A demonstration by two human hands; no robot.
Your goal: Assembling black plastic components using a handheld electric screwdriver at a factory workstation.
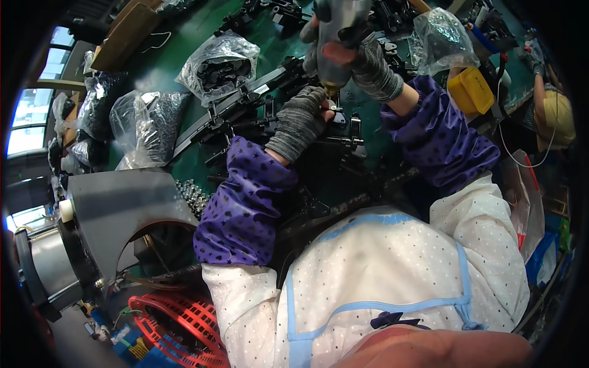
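Observation:
My right hand, in a grey knit glove with bare fingertips, wraps round a silver power screwdriver. The driver points down, its brass-coloured nose just above a small metal part. Beside that nose, my left hand, gloved alike, pinches the small part; its fingertips partly hide it. Black metal bracket pieces lie right under and beside the work. A long black and silver rail runs slantwise left of my left hand. Purple patterned sleeve covers reach up both forearms.
On the green table lie clear bags of parts, another bag and a yellow bin. Small metal pieces are heaped by a grey machine. A red basket stands low left. Another person works far right.

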